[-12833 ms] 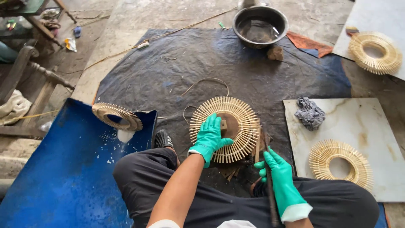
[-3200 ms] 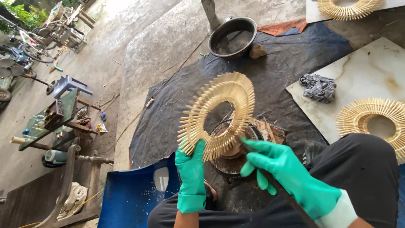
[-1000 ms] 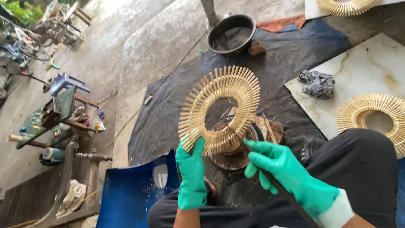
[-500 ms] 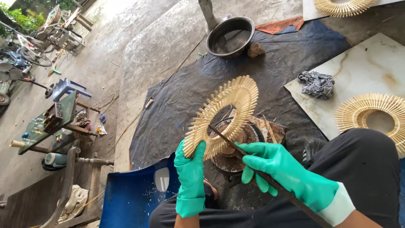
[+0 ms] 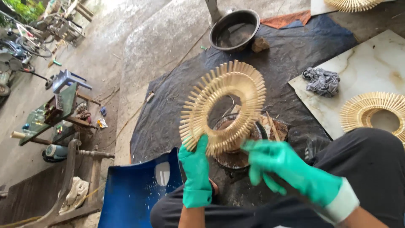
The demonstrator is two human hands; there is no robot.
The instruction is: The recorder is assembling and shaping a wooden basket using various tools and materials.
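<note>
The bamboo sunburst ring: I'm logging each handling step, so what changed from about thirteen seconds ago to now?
The bamboo sunburst ring left the tarp and now stands tilted in the air, lifted in the left hand grip at its lower edge. The right hand came up from the lap to just beside the ring. The metal basin and grey rag stayed put.

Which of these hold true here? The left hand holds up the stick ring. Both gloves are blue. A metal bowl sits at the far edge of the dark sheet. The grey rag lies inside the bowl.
1. The left hand holds up the stick ring: true.
2. Both gloves are blue: false; the left hand and right hand wear green gloves.
3. A metal bowl sits at the far edge of the dark sheet: true.
4. The grey rag lies inside the bowl: false; it lies on the pale slab.
</note>
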